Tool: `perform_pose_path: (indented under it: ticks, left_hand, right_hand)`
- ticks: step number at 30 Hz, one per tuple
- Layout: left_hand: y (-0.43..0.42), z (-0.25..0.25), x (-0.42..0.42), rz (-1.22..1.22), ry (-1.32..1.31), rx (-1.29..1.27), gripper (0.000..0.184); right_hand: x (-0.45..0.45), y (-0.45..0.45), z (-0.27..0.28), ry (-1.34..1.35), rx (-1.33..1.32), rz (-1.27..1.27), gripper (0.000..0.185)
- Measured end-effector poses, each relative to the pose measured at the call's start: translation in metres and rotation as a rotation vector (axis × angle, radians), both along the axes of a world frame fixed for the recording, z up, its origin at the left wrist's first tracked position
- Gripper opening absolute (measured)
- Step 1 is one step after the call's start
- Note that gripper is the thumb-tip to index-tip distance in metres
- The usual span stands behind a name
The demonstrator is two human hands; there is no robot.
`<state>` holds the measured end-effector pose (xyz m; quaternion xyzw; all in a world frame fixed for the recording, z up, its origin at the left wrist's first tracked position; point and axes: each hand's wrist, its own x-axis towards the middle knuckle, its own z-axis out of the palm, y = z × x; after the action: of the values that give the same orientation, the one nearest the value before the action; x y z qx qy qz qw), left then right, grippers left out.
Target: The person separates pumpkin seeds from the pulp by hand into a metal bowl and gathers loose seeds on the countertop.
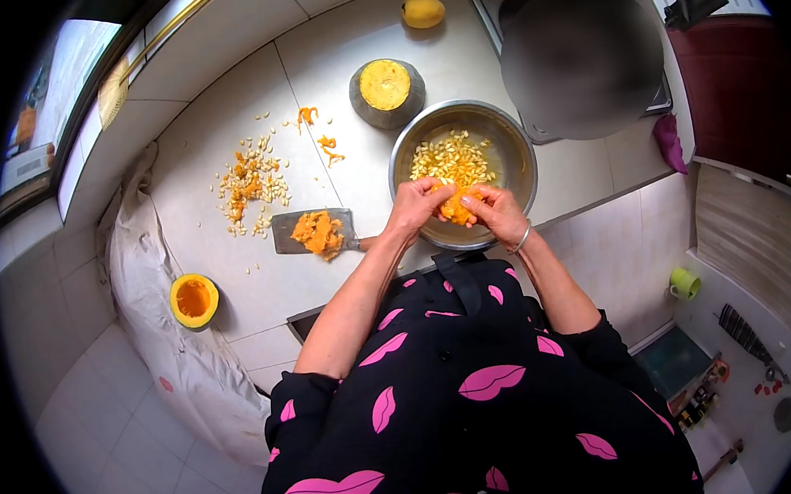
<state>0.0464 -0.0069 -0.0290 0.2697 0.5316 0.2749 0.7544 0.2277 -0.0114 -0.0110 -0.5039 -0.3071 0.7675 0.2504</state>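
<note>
Over the near side of a metal bowl (pixel 517 131), my left hand (pixel 418 208) and my right hand (pixel 500 215) meet on a clump of orange pumpkin pulp (pixel 457 210). Fingers of both hands are pinched into it from either side. Pale pumpkin seeds (pixel 451 156) lie in the bowl below, with what looks like some liquid. Left of the bowl a cleaver (pixel 284 236) lies flat, a heap of pulp (pixel 319 234) on its blade. My left forearm passes over part of its handle.
Scattered seeds with pulp (pixel 251 183) lie on the tiled counter. A cut pumpkin (pixel 387 112) stands behind the bowl; a hollowed pumpkin half (pixel 194 300) sits at the left edge. A yellow fruit (pixel 423 11) is at the back. The sink (pixel 488 15) and faucet (pixel 694 4) are right.
</note>
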Motion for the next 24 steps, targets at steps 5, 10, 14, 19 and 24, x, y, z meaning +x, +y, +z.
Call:
perform_pose_path:
  ticks: [5, 10, 14, 19, 24]
  left_hand:
    - [0.004, 0.002, 0.002, 0.178, -0.128, -0.159, 0.027]
    - [0.007, 0.007, 0.0, 0.235, -0.211, -0.167, 0.026]
    - [0.003, 0.006, -0.003, 0.225, -0.202, -0.134, 0.023]
    - [0.0, 0.004, -0.003, 0.216, -0.181, -0.136, 0.024]
    - [-0.003, 0.003, -0.002, 0.221, -0.134, -0.113, 0.018]
  right_hand:
    - [0.001, 0.0, 0.002, -0.03, 0.023, 0.016, 0.017]
    - [0.006, 0.0, -0.002, -0.044, -0.016, -0.061, 0.02]
    - [0.009, 0.001, -0.001, -0.051, -0.039, -0.089, 0.02]
    - [0.011, 0.0, -0.003, -0.051, -0.018, -0.073, 0.019]
    - [0.01, -0.004, -0.004, -0.027, -0.012, -0.075, 0.019]
